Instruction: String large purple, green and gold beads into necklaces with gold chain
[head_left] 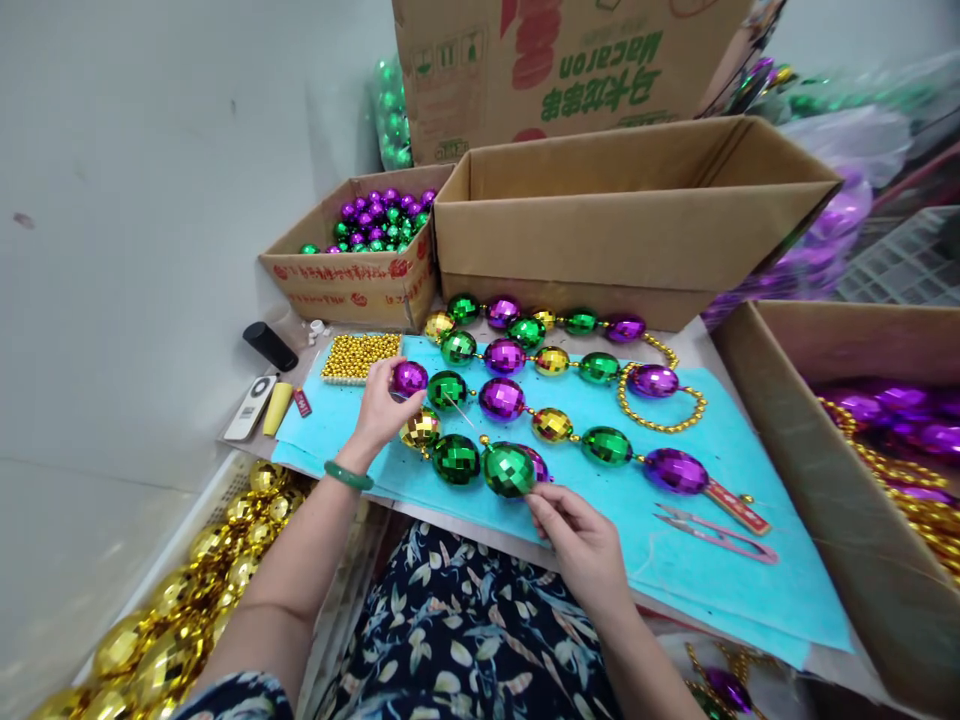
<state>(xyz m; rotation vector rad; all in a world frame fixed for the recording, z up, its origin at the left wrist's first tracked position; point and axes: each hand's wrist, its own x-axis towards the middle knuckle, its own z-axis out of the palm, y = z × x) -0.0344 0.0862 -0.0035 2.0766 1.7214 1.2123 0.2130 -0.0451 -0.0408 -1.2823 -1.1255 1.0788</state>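
Observation:
My left hand (382,410) holds a small faceted purple bead (410,377) between thumb and fingers, beside the green bead (447,390) at the left end of a strand. Lower down, the fingertips of my right hand (581,540) are closed at the lower right end of a large green bead (508,470), held above the blue cloth. Part of a purple bead shows behind it. To its left are another green bead (456,459) and a gold bead (420,427). A thin needle (460,410) slants between my hands; which thing holds it I cannot tell.
Bead strands lie across the blue cloth (675,640), with pink thread snips (716,532) at right. Small gold beads fill a tray (322,378). Cardboard boxes (600,240) stand behind and at right (840,560). A crate of gold balls (232,485) sits below left.

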